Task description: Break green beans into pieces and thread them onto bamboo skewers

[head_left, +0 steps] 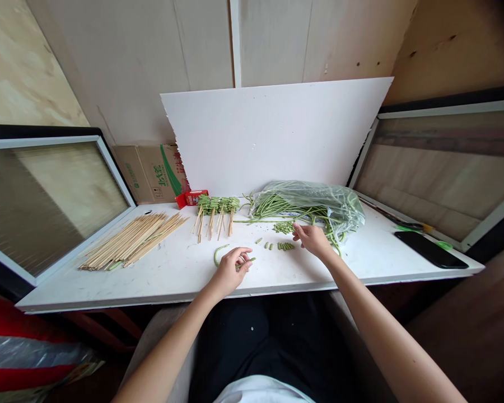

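My left hand (232, 271) is closed around a long green bean (217, 254), whose curved end sticks out to the left and whose other end shows past the fingertips. My right hand (311, 238) has its thumb and fingers pressed together beside a small pile of short bean bits (283, 227); whatever they pinch is too small to make out. Between the hands lie cut bean pieces (285, 246), several in a row and a few apart. Behind them, skewered beans (218, 205) rest with their sticks toward me.
Bare wooden skewers (130, 240) lie in a heap at the left. A clear plastic bag (315, 201) of long beans is at the back right. A black phone (430, 249) lies far right. A red box (192, 197) and a cardboard box (151, 173) stand at the back left.
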{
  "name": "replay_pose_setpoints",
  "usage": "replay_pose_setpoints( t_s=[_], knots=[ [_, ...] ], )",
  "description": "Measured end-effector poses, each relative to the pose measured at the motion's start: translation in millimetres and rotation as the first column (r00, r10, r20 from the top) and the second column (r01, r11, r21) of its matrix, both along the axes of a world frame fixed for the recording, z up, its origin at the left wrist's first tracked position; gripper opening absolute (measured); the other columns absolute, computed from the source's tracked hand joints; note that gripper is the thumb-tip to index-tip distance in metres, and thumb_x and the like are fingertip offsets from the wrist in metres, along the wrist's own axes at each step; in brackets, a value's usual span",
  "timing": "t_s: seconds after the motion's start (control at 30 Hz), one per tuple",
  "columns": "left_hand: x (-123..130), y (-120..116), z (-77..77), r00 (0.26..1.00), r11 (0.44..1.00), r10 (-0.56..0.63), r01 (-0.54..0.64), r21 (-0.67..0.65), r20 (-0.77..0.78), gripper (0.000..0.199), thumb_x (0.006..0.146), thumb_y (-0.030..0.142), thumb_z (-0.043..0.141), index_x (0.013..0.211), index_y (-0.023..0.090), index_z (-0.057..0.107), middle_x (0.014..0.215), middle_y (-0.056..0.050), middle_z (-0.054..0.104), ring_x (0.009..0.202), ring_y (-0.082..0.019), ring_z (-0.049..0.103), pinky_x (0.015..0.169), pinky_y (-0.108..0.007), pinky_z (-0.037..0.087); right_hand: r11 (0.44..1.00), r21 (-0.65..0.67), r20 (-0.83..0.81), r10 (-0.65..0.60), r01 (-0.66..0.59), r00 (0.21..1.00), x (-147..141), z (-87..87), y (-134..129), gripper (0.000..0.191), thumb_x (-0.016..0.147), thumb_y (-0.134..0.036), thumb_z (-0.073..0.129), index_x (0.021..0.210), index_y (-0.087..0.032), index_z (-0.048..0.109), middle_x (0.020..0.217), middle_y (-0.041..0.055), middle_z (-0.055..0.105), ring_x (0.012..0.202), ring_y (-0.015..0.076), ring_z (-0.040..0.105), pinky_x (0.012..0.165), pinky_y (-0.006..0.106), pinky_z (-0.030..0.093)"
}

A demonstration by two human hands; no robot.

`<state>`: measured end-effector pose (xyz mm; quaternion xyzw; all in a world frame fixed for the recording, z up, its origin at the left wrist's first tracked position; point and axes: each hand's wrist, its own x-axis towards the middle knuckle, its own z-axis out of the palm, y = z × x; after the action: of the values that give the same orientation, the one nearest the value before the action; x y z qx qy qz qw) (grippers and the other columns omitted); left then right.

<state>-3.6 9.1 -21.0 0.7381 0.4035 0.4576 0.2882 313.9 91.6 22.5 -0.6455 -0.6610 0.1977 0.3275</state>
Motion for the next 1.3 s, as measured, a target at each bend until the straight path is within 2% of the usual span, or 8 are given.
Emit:
replay_pose_setpoints(
  t_s=[0.13, 0.23, 0.33, 0.6, 0.77, 0.9, 1.07, 1.3],
  knots=[
    [1, -2, 2.0, 1.0, 1.0, 0.004, -0.003, -0.026, 0.006, 0.037, 0.094, 0.024, 0.068, 0.129, 0.018, 0.062, 0.096, -0.004, 0.068, 0.07, -0.013, 0.069, 0.073, -0.029, 0.059, 0.963, 0.172, 0.016, 0.208, -0.208, 0.978, -26, 13.8, -18, 0.058, 0.101, -0.066, 0.05, 0.087, -0.018, 0.081, 0.088, 0.0114, 0.081, 0.074, 0.0245, 0.073, 0.068, 0.032, 0.053],
    [2, -2, 2.3, 1.0, 0.999, -0.006, 0.007, -0.035, 0.022, 0.041, 0.092, 0.025, 0.072, 0.131, 0.019, 0.061, 0.095, -0.004, 0.069, 0.073, -0.014, 0.071, 0.074, -0.029, 0.06, 0.81, 0.195, -0.006, 0.565, -0.553, 0.825, -56, 20.7, -40, 0.043, 0.096, -0.061, 0.065, 0.102, -0.022, 0.082, 0.098, 0.0091, 0.081, 0.082, 0.0233, 0.073, 0.074, 0.032, 0.055],
    [2, -2, 3.3, 0.999, 0.999, -0.018, 0.019, -0.037, 0.032, 0.046, 0.09, 0.025, 0.075, 0.133, 0.02, 0.06, 0.095, -0.005, 0.07, 0.079, -0.015, 0.072, 0.078, -0.029, 0.061, 0.692, 0.172, -0.045, 0.716, -0.701, 0.697, -83, 18.1, -58, 0.038, 0.088, -0.056, 0.078, 0.11, -0.024, 0.081, 0.097, 0.0068, 0.081, 0.082, 0.0212, 0.073, 0.073, 0.029, 0.054],
    [1, -2, 8.5, 0.997, 0.998, 0.065, -0.065, 0.018, -0.033, 0.029, 0.088, 0.028, 0.079, 0.115, 0.019, 0.074, 0.095, -0.006, 0.074, 0.076, -0.015, 0.07, 0.075, -0.03, 0.061, 0.754, 0.272, -0.063, 0.634, -0.598, 0.771, -88, 8.0, -56, 0.027, 0.096, -0.046, 0.071, 0.099, -0.021, 0.081, 0.096, 0.0091, 0.079, 0.081, 0.0202, 0.071, 0.069, 0.028, 0.051],
    [0, -4, 11.9, 0.992, 0.99, 0.09, -0.079, 0.119, -0.084, 0.018, 0.096, 0.034, 0.07, 0.101, 0.02, 0.08, 0.096, -0.008, 0.074, 0.084, -0.019, 0.069, 0.071, -0.028, 0.058, 0.722, 0.293, -0.012, 0.659, -0.627, 0.752, -89, 4.4, -53, 0.024, 0.093, -0.045, 0.075, 0.096, -0.022, 0.079, 0.089, 0.0074, 0.075, 0.08, 0.0203, 0.068, 0.071, 0.03, 0.051],
    [2, -8, 17.0, 0.992, 0.99, 0.061, -0.045, 0.132, -0.113, 0.019, 0.098, 0.033, 0.066, 0.101, 0.02, 0.08, 0.092, -0.008, 0.07, 0.082, -0.019, 0.066, 0.067, -0.028, 0.055, 0.702, 0.332, 0.045, 0.655, -0.63, 0.754, -98, -0.8, -57, 0.008, 0.096, -0.024, 0.068, 0.093, -0.023, 0.075, 0.087, 0.0067, 0.073, 0.089, 0.0227, 0.065, 0.077, 0.033, 0.05],
    [5, -13, 22.8, 0.993, 0.985, -0.007, 0.028, 0.172, -0.118, 0.019, 0.098, 0.017, 0.061, 0.092, 0.02, 0.079, 0.09, -0.006, 0.069, 0.081, -0.017, 0.065, 0.075, -0.029, 0.053, 0.687, 0.336, -0.027, 0.691, -0.644, 0.722, -105, -2.2, -63, 0.024, 0.087, -0.003, 0.058, 0.086, -0.022, 0.072, 0.085, 0.0053, 0.071, 0.092, 0.0227, 0.061, 0.083, 0.034, 0.047],
    [4, -11, 21.7, 0.999, 0.984, -0.035, 0.037, 0.176, -0.017, 0.021, 0.095, 0.011, 0.059, 0.086, 0.018, 0.077, 0.088, -0.006, 0.07, 0.079, -0.017, 0.065, 0.072, -0.028, 0.05, 0.65, 0.276, -0.4, 0.747, -0.708, 0.531, -106, -1.3, -66, 0.027, 0.096, -0.044, 0.068, 0.084, -0.02, 0.069, 0.083, 0.0037, 0.067, 0.079, 0.0187, 0.061, 0.078, 0.032, 0.049]
  ],
)
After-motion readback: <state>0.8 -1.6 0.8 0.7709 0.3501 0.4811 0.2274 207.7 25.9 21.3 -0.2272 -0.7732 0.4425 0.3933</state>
